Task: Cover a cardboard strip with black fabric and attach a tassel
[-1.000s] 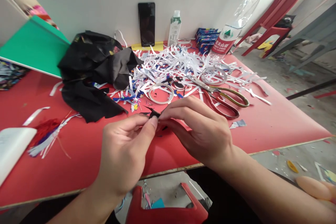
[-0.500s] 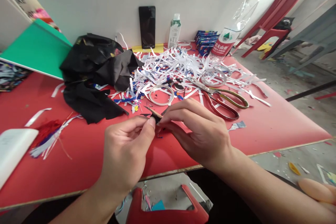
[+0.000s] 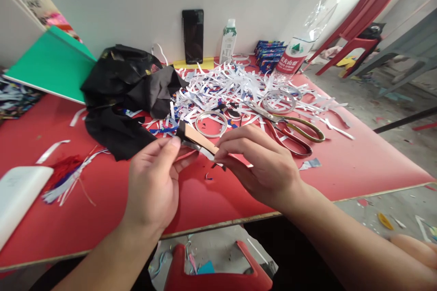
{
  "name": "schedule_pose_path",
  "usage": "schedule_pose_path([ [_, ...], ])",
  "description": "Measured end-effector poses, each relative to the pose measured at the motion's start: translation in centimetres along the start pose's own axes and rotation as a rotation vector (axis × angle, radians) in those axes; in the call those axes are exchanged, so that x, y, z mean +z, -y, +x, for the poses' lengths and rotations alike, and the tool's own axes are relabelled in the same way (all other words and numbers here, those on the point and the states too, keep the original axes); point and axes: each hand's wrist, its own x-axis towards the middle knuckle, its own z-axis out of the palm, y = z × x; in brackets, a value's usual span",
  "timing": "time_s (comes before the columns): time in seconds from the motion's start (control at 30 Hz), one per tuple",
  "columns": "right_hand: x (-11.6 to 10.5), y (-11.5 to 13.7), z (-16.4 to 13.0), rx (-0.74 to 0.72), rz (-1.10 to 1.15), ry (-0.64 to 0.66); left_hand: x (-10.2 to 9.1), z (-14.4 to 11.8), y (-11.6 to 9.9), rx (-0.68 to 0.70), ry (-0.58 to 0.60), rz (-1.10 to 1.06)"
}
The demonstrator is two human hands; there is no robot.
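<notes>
Between my two hands is a small tan strip (image 3: 199, 137) that looks like card, with black material at one end and along its lower side, and a pale edge beneath. My left hand (image 3: 155, 177) pinches its black end between thumb and fingers. The other end sits between the fingertips of my right hand (image 3: 259, 163), which partly hide it. Just beyond the strip lies a pale ring (image 3: 210, 124). Scissors (image 3: 285, 127) with red and olive handles rest behind my right hand, and black cloth (image 3: 116, 134) spreads behind my left hand.
Cut paper strips (image 3: 235, 79) heap across the red table (image 3: 218, 195). A phone (image 3: 193, 36), a small bottle (image 3: 228, 41), blue packets (image 3: 269, 54) and a large water bottle (image 3: 292, 54) stand at the back. At left are a green board (image 3: 51, 63) and a white object (image 3: 23, 195).
My left hand has moved left, away from my right hand. The tan strip with its black end, mostly hidden before, now shows between them.
</notes>
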Motion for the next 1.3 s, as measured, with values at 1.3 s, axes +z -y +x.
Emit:
schedule_pose_path([
  [1.3, 1.7, -0.2, 0.0, 0.625, 0.713, -0.359, 0.2, -1.0, -2.1, -0.119, 0.009, -0.230],
])
